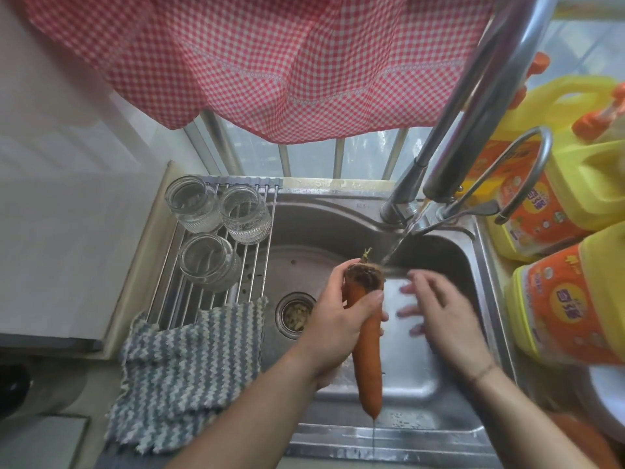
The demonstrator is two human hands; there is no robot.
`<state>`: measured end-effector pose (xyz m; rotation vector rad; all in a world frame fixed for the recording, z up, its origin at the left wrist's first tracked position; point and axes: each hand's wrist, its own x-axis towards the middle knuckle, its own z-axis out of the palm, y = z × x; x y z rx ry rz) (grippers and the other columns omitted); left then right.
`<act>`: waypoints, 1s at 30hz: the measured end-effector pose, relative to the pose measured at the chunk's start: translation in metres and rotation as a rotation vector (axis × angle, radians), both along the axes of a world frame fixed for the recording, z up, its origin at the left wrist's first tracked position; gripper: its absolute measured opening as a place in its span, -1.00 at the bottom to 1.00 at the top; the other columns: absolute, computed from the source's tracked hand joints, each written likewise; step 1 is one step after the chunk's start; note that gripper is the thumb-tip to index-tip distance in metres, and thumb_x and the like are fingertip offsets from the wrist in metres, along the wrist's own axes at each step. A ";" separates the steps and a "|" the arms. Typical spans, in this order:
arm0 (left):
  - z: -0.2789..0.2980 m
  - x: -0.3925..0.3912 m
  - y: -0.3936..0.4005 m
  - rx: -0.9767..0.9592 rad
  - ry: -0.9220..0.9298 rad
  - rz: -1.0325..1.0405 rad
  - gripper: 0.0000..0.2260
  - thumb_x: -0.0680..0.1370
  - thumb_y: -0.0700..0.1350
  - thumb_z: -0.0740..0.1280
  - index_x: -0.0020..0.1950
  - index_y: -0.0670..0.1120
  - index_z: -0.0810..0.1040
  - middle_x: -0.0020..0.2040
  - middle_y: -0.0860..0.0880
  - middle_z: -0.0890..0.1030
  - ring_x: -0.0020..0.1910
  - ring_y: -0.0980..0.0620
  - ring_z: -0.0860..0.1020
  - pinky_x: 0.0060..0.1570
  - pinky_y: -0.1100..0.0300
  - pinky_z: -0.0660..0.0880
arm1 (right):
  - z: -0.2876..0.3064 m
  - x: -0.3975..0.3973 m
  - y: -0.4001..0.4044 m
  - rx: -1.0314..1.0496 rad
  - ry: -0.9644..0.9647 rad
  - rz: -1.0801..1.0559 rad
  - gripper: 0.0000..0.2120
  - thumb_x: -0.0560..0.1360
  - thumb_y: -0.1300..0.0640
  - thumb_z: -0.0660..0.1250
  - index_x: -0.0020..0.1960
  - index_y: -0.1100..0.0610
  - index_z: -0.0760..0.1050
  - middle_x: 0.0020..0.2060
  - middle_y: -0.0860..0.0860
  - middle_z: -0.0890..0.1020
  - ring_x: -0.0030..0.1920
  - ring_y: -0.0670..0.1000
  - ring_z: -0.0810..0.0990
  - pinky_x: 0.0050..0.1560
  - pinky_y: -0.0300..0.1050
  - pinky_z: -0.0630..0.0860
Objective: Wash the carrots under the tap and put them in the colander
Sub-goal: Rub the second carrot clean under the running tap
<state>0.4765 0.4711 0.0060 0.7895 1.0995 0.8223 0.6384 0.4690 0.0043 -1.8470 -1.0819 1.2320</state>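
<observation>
Plainly the washing step is in hand: the left hand (pixel 341 316) grips one carrot (pixel 367 336) round its upper part, fingers and thumb curled about it, and holds it over the sink (pixel 436 431) with the leafy crown up toward the running water (pixel 394 248) and the tip pointing down at the near rim, where a thin thread of water runs off it. The stream from the tap (pixel 473 106) meets the carrot's crown. The right hand (pixel 436 306) is beside the carrot, fingers spread and holding nothing, blurred as if in motion. No colander can be made out for certain. Next, I judge, the free hand should rub along the carrot while the other turns it in the stream, then carry it to the colander, which must first be found
</observation>
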 end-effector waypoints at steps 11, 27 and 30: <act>0.008 0.017 0.009 0.019 -0.145 0.053 -0.66 0.60 -0.21 0.34 0.36 -0.02 0.42 0.21 -0.20 0.57 -0.03 -0.13 0.68 -0.06 0.01 0.61 | 0.021 -0.020 -0.057 -0.030 0.199 0.234 -0.37 0.43 -0.20 0.26 0.47 -0.23 0.20 -0.44 -0.05 0.54 -0.49 0.02 0.52 -0.44 -0.17 0.45; -0.002 0.041 0.022 0.008 0.023 0.221 -0.40 0.39 0.51 0.15 0.08 0.05 0.51 0.05 -0.32 0.58 -0.11 -0.20 0.54 0.06 -0.37 0.50 | 0.013 -0.031 -0.066 0.216 -0.132 0.251 -0.35 0.44 -0.24 0.16 0.49 -0.21 0.08 -0.27 -0.27 0.60 -0.28 -0.26 0.60 -0.30 -0.49 0.38; -0.002 0.034 0.021 0.095 -0.004 0.152 -0.50 0.54 0.38 0.11 0.13 0.01 0.51 0.06 -0.38 0.53 -0.11 -0.24 0.53 0.03 -0.42 0.49 | 0.017 -0.027 -0.065 0.239 -0.107 0.234 -0.40 0.44 -0.22 0.18 0.43 -0.28 0.08 -0.31 -0.32 0.61 -0.38 -0.19 0.56 -0.34 -0.44 0.36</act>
